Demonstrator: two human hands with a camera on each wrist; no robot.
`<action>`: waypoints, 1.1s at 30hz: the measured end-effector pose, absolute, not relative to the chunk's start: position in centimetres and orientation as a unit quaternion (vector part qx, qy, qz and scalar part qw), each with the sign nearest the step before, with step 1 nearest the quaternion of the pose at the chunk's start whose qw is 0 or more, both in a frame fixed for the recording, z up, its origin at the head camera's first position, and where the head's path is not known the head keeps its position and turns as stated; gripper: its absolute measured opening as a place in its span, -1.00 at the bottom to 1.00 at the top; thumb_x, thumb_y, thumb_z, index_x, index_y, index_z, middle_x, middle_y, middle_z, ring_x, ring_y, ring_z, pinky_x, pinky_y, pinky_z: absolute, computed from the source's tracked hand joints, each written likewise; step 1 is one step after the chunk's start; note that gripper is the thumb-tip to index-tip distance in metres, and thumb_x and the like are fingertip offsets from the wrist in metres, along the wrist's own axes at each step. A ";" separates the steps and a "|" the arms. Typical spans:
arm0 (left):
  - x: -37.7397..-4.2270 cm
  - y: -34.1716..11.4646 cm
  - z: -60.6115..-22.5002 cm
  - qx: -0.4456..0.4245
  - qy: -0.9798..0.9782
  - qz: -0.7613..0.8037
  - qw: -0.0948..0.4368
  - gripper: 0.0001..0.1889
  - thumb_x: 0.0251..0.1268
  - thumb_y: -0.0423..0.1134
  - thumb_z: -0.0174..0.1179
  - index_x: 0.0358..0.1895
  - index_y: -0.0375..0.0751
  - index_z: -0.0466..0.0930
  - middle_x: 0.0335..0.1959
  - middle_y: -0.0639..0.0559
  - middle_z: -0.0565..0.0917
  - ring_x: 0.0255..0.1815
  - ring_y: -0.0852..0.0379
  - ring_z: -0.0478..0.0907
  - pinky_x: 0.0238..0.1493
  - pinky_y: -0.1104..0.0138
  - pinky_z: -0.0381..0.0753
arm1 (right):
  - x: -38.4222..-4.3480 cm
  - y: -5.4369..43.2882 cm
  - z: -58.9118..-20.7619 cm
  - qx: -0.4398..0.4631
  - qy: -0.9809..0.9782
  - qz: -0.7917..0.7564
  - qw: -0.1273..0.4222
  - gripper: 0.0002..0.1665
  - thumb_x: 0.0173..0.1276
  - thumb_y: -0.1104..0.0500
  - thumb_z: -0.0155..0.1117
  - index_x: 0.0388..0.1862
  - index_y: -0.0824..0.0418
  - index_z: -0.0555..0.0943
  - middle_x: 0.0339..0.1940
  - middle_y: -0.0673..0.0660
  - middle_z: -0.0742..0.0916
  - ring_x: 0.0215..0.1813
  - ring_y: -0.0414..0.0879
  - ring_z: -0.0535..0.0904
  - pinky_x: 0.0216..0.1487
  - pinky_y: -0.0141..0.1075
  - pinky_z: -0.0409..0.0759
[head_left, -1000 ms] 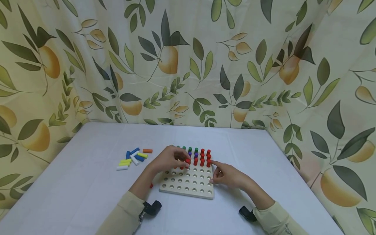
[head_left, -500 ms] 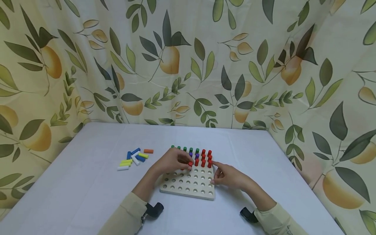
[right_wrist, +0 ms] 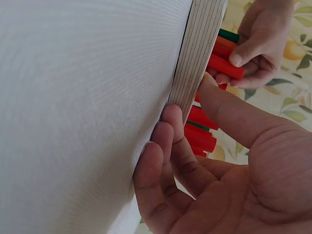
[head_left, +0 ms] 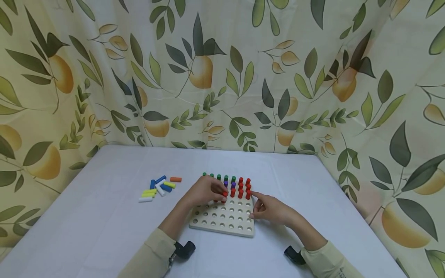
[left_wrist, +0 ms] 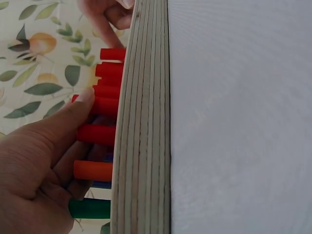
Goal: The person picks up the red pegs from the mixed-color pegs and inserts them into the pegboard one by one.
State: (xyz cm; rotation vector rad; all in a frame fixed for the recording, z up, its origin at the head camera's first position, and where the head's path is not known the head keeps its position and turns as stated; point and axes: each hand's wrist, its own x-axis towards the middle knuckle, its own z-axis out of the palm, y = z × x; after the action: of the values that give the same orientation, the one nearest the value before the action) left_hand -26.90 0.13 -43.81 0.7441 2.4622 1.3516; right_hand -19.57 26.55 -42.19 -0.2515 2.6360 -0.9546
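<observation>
A pale wooden pegboard point(head_left: 229, 227) lies on the table, its back rows holding green, purple and red pegs and its front rows showing bare holes. My left hand point(head_left: 206, 190) reaches over the board and pinches a red peg point(right_wrist: 226, 67) between thumb and fingers, standing upright in line with a row of pegs. Beside that hand, an orange peg point(left_wrist: 92, 170) and a green peg point(left_wrist: 90, 208) stand in the board. My right hand point(head_left: 272, 208) grips the board's right edge, thumb at the top edge and fingertips point(right_wrist: 148, 158) low against its side, near the red pegs point(head_left: 248, 189).
Left of the board lies a loose group of pegs: blue pegs point(head_left: 166, 188), yellow pegs point(head_left: 149, 192), white pegs point(head_left: 145, 199) and an orange peg point(head_left: 175, 179). A white cloth point(head_left: 114, 216) covers the table. A patterned curtain point(head_left: 222, 77) hangs behind.
The left hand has shifted slightly right and lowered the red peg toward the board; over the last half second it barely moves. The right hand stays at the board's edge.
</observation>
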 end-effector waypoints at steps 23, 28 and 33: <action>-26.6 0.0 -43.4 0.283 0.849 0.433 0.110 -0.81 0.16 -0.35 0.55 -0.17 -0.08 0.83 -0.33 0.25 0.75 -0.24 0.25 0.67 -0.02 0.26 0.66 | -19.7 26.6 -42.2 -0.101 0.926 -0.328 0.158 -0.01 0.31 0.12 0.56 0.56 0.42 0.26 -0.30 0.03 0.61 -0.24 -0.09 0.51 -0.20 -0.17 0.49; -26.6 0.0 -43.4 0.281 0.849 0.433 0.112 -0.81 0.15 -0.36 0.55 -0.17 -0.09 0.84 -0.34 0.24 0.75 -0.25 0.26 0.67 -0.04 0.28 0.65 | -19.6 26.6 -42.1 -0.098 0.925 -0.330 0.159 0.00 0.31 0.12 0.56 0.56 0.42 0.26 -0.30 0.04 0.61 -0.24 -0.08 0.51 -0.20 -0.17 0.49; -26.7 -0.1 -43.4 0.293 0.843 0.436 0.117 -0.82 0.19 -0.34 0.53 -0.14 -0.11 0.83 -0.31 0.21 0.76 -0.25 0.26 0.68 -0.05 0.28 0.66 | -19.5 26.6 -42.1 -0.097 0.925 -0.330 0.159 0.00 0.31 0.12 0.56 0.56 0.42 0.26 -0.30 0.03 0.61 -0.24 -0.09 0.51 -0.20 -0.17 0.48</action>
State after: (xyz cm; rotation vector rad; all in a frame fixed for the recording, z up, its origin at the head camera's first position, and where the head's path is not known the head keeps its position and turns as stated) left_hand -26.73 -0.14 -43.44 0.8590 2.4663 1.2766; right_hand -19.51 26.59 -42.14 -0.2771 2.6455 -0.9437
